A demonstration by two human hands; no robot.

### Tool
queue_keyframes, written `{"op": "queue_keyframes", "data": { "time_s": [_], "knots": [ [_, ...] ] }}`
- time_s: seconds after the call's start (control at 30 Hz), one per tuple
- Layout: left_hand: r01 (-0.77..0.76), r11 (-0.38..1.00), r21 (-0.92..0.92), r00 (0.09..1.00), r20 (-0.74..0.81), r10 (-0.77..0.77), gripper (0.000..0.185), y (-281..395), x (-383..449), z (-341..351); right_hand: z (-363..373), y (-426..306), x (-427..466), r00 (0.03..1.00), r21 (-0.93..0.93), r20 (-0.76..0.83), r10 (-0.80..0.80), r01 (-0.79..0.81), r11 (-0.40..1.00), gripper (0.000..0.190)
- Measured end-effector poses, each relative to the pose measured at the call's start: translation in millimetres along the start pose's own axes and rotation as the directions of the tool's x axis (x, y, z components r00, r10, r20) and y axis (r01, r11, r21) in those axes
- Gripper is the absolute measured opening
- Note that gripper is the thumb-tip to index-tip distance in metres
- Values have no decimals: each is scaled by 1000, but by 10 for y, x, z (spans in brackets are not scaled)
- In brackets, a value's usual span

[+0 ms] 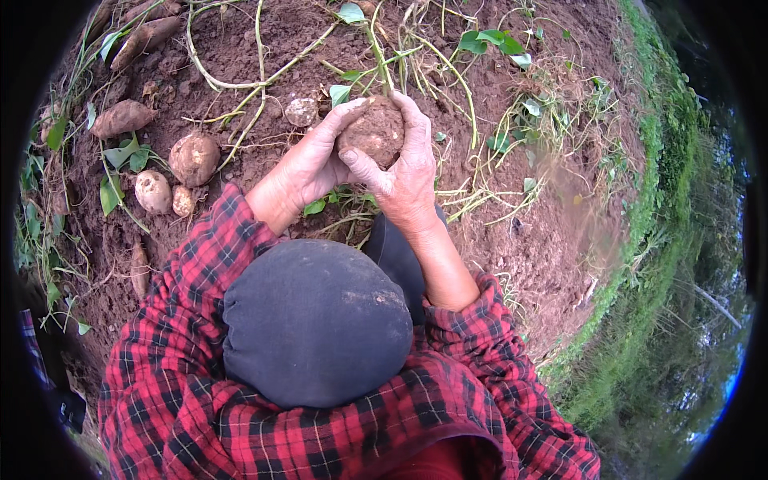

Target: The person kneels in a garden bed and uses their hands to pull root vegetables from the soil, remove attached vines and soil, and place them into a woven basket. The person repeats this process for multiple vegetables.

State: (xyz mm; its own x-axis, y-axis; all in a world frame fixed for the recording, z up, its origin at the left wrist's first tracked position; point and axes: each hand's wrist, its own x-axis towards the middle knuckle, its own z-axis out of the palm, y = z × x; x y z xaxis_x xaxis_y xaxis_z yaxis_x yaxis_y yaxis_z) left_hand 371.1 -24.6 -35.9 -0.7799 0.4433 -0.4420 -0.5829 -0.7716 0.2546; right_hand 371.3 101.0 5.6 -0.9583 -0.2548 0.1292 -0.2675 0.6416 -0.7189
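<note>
Between both palms I hold a large round sweet potato (373, 133), coated in reddish soil. My left hand (318, 150) cups it from the left, its fingers partly hidden behind the root. Curled around its right side is my right hand (411, 156), with the thumb across the near face. Both hands are dusty with earth. Just left of them, a small pale, dirt-crusted lump (301, 112) lies on the soil. Farther left rests a big round sweet potato (194, 159), beside a paler one (153, 192) and a small one (183, 201).
Long sweet potatoes (146, 42) lie at the upper left, with another (124, 119) below them. Cut vines (264, 84) and leaves trail over the reddish soil (540, 264). My dark-clad knee (318, 324) rises close below my hands. Green grass (654, 180) borders the right side.
</note>
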Motion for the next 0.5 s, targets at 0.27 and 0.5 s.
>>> {"op": "queue_keyframes", "data": {
  "time_s": [0.27, 0.5],
  "knots": [
    [65, 996, 60, 987, 142, -73, 48, -11, -12, -98, -11, 4, 50, 993, 224, -55, 102, -88, 971, 32],
    [-33, 976, 213, 997, 73, 18, 48, 12, -92, 5, -123, 251, 297, 982, 96, -154, 104, -90, 991, 18]
  ]
}}
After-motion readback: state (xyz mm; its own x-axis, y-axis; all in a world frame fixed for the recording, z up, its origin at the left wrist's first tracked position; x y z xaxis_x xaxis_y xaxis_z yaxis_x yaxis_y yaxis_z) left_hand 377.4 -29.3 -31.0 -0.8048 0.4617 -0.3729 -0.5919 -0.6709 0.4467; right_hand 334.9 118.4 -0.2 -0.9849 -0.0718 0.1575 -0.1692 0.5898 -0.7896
